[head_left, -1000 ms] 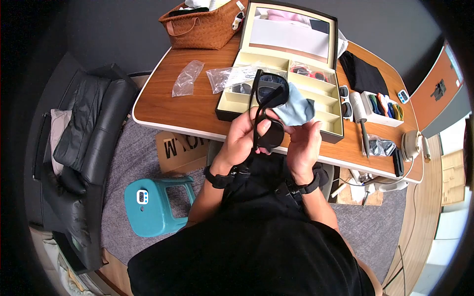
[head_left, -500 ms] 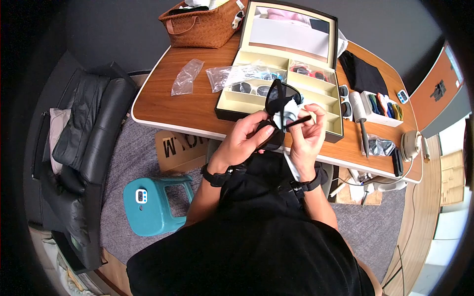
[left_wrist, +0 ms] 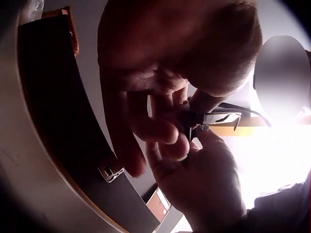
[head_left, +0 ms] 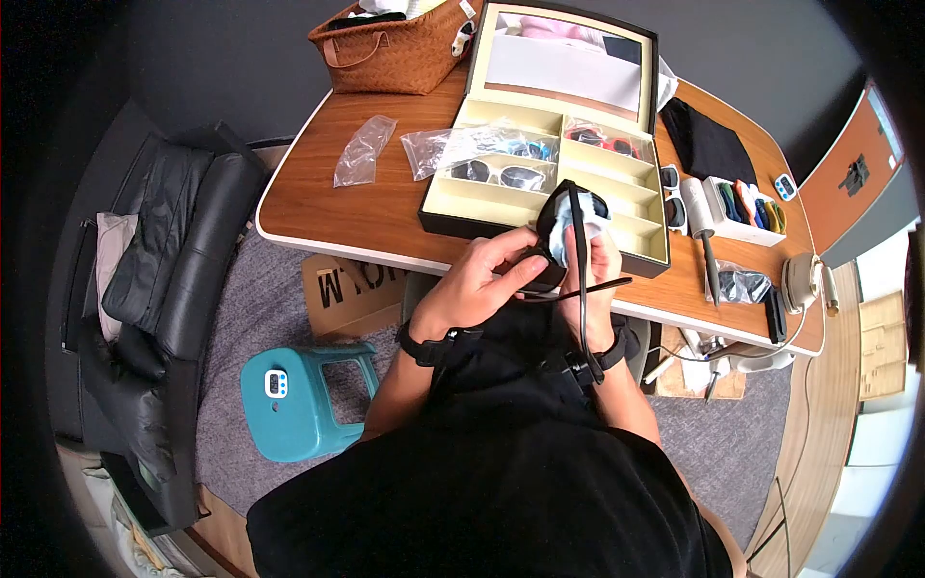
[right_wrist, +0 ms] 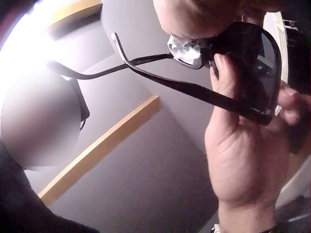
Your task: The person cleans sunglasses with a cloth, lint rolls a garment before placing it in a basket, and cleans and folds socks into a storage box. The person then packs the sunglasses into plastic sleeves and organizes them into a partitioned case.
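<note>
Black sunglasses (head_left: 551,277) are held over the table's front edge with their temples unfolded toward the body. My left hand (head_left: 474,289) pinches the frame at one lens; in the right wrist view its thumb lies by the dark lens (right_wrist: 260,73). My right hand (head_left: 599,294) pinches a light blue cloth (head_left: 567,236) around the other lens, partly hidden behind a temple. The cloth also shows bunched at that lens in the right wrist view. Dark backlighting in the left wrist view leaves only part of the frame visible between both hands.
Behind the hands stands an open cream-lined display case (head_left: 458,204) containing white-framed sunglasses (head_left: 499,174) and red ones (head_left: 602,143). Clear plastic bags (head_left: 364,152) lie at left, near a woven basket (head_left: 390,53). At right are a lint roller (head_left: 700,212) and a sock box (head_left: 747,217).
The sunglasses have turned and lowered, their temples swinging toward the right forearm. The cloth, earlier hanging loose behind the glasses, is now bunched on the far lens under the right fingers.
</note>
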